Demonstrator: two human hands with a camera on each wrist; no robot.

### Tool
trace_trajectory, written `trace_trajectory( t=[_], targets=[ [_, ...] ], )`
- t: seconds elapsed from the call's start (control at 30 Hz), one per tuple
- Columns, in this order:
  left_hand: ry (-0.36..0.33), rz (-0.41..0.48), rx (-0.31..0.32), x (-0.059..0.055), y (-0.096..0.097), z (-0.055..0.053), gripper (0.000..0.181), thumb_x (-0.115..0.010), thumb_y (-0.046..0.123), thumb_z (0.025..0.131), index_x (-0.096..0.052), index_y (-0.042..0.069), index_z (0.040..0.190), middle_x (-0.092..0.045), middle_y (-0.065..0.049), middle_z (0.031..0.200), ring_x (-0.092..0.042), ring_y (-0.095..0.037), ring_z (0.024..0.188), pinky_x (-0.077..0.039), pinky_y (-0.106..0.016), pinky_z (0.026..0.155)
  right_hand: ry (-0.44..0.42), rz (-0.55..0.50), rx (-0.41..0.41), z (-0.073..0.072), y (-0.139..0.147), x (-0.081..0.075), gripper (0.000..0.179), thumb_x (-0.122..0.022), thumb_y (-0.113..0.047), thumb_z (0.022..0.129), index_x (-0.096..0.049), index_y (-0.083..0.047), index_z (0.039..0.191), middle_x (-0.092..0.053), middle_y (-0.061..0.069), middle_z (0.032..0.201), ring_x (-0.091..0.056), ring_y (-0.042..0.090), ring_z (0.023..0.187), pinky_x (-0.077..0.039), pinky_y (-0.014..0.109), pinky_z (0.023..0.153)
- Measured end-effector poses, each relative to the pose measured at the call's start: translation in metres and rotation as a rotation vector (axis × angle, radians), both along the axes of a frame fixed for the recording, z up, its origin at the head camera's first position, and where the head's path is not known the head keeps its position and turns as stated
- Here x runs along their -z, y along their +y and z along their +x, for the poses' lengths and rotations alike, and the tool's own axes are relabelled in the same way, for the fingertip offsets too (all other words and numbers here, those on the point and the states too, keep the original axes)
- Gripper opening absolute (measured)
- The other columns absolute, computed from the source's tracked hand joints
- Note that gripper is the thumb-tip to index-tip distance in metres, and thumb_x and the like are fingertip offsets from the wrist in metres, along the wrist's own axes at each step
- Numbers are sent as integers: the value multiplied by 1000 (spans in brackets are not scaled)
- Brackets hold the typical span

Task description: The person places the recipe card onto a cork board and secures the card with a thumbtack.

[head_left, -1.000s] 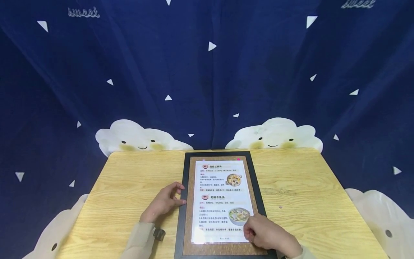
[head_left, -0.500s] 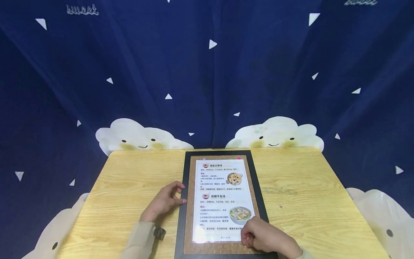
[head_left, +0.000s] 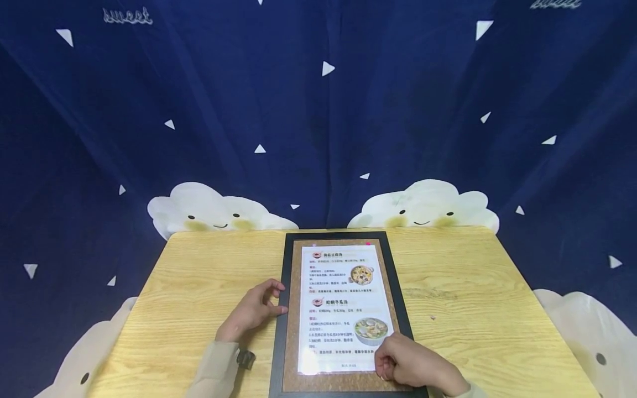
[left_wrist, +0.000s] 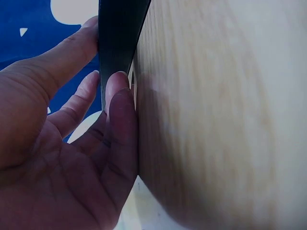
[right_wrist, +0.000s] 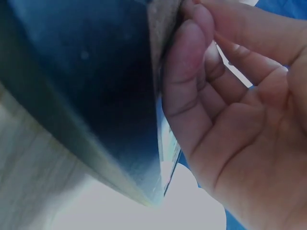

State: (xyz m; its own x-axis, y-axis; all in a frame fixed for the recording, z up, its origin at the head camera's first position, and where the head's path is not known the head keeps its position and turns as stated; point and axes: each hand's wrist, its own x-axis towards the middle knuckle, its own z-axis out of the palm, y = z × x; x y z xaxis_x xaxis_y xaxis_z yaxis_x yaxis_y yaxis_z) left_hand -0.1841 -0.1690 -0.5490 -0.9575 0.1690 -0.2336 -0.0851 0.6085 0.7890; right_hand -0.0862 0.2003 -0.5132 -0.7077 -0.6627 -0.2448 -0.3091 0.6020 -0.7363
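Note:
A black-framed cork board (head_left: pixel 291 331) lies on the wooden table (head_left: pixel 209 265), bearing a white printed recipe sheet (head_left: pixel 323 326) with two soup photos. At the board's left side is my left hand (head_left: pixel 251 309), thumb and fingers apart and their tips touching the frame. The left wrist view shows these fingertips along the black edge (left_wrist: pixel 117 33). My right hand (head_left: pixel 410 362), fingers curled, pinches at the sheet's lower right corner, which it covers. In the right wrist view thumb and forefinger meet at the top beside the frame (right_wrist: pixel 96 96); what sits between them is hidden.
A pink pin (head_left: pixel 368 244) and a pale pin (head_left: pixel 314 245) stand at the sheet's top corners. A small speck (head_left: pixel 432 317) lies on the table to the right. Behind the table hangs a dark blue curtain (head_left: pixel 318 121) printed with clouds and triangles.
The right hand moves slightly left, then back right, at the sheet's lower corner. The sheet's lower part shifts a little to the right. My left hand holds its place.

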Motion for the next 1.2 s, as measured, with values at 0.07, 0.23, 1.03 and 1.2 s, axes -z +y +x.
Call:
trace_trajectory(
  t=[0.07, 0.23, 1.03, 1.2],
  targets=[
    [4, 2, 3, 0, 0, 0, 43, -88, 17, 82, -67, 24, 119, -59, 0, 109, -51, -17, 86, -40, -28, 70, 16, 14, -3, -1, 0, 0, 30, -69, 15, 75, -71, -14, 67, -46, -20, 56, -38, -7, 49, -31, 14, 46],
    [12, 11, 15, 2, 0, 1, 43, -88, 17, 82, -66, 23, 119, -59, 0, 108, -50, -17, 86, -40, -27, 69, 4, 17, 0, -1, 1, -1, 32, -68, 16, 75, -71, -15, 67, -48, -19, 56, -38, -6, 48, -31, 14, 45],
    [3, 10, 4, 2, -2, 3, 45, -88, 15, 82, -66, 23, 120, -60, 0, 109, -51, -17, 85, -41, -26, 69, 17, 112, 152, -10, 3, -1, 34, -92, -8, 70, -63, -18, 58, -47, -15, 51, -41, 0, 51, -31, 19, 47],
    [16, 18, 12, 1, -2, 1, 44, -88, 16, 82, -66, 23, 120, -60, 0, 109, -51, -17, 86, -41, -27, 69, -4, 33, 117, -12, 8, -1, 30, -87, -4, 76, -64, -17, 60, -43, -17, 52, -34, -4, 48, -26, 16, 47]
  ],
)
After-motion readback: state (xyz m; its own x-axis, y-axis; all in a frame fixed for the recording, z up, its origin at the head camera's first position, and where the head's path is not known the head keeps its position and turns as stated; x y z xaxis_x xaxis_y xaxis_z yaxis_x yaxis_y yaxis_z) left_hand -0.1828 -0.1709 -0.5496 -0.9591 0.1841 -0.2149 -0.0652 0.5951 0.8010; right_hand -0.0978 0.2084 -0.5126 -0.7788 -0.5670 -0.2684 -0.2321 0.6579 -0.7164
